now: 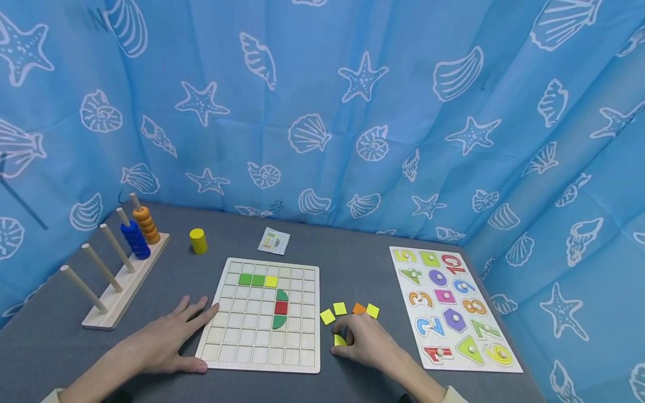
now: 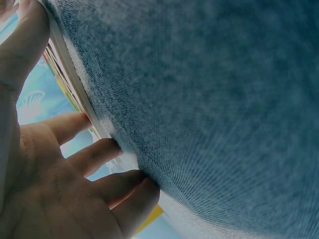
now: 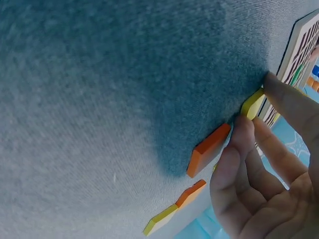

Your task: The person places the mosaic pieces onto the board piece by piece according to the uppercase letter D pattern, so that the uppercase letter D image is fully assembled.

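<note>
A white grid board [image 1: 242, 336] lies on the grey table, holding two green squares [image 1: 252, 279], a yellow square [image 1: 271, 281], a red square [image 1: 281, 308] and two green curved pieces [image 1: 279, 322]. My left hand [image 1: 168, 338] rests at the board's left side, fingers spread, with the index finger and thumb at its edge. To the right of the board, my right hand [image 1: 365, 341] pinches a small yellow tile [image 3: 253, 103] between thumb and fingers, low over the table. An orange tile [image 3: 209, 149] beside those fingers is hidden from the head view by the hand.
Loose yellow tiles [image 1: 340, 308] and an orange tile [image 1: 359, 308] lie beyond the right hand. A number puzzle board [image 1: 443, 330] sits at the right. Behind the grid board are a pattern card [image 1: 274, 240] and a yellow cylinder [image 1: 199, 241]. A peg stand [image 1: 126, 280] with rings stands left.
</note>
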The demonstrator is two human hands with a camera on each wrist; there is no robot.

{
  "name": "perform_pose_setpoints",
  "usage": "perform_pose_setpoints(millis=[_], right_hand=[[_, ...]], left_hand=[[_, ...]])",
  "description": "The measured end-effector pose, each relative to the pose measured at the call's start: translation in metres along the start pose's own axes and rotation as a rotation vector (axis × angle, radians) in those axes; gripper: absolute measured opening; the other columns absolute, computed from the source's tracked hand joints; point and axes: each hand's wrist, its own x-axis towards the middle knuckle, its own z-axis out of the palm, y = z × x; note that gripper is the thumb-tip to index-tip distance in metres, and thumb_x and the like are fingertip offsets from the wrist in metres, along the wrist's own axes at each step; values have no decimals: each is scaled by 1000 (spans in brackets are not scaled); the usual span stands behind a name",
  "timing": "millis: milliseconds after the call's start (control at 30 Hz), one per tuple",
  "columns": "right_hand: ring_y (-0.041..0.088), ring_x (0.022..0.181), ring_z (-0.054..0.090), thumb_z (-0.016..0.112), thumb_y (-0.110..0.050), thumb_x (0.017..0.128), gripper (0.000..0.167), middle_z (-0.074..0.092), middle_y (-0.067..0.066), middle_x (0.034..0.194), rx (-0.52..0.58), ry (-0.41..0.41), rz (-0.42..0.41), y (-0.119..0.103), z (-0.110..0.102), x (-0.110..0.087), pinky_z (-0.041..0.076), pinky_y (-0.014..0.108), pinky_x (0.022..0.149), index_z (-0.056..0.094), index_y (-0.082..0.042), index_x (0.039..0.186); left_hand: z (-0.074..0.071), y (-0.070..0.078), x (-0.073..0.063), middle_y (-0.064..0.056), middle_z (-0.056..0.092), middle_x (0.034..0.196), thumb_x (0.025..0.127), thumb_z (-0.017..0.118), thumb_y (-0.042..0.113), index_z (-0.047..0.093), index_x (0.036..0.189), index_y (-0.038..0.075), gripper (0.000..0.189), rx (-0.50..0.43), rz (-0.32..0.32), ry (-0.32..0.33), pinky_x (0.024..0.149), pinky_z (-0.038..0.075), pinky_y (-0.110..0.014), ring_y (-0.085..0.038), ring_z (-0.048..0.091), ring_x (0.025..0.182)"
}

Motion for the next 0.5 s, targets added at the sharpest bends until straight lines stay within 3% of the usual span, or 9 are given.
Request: perform_pose_setpoints(millis=[233,333,500], right_hand=[[-1,51,49,89,-18,78,29,60,-7,61,15,-13,-5,0,0,0,38,18,46,77,-3,100],[1,65,51,92,-22,74,36,64,-5,78,-49,-33,-23,1,-4,1,43,18,55,78,-7,104],[7,85,57,89,-13,75,35,70,2,107,-114,-99,-102,1,-13,1,50,22,70,78,-10,108]], left_hand=[[0,1,1,-27,32,164,68,71,81,31,161,18,120,9,-9,-3,97,34,-85,-69,22,144],[0,0,1,-27,32,164,68,71,82,31,161,18,120,8,-13,-5,97,34,-85,-69,22,144],[1,-1,1,-27,32,164,69,71,81,31,162,18,119,2,-7,-5,97,34,-86,-69,22,144]])
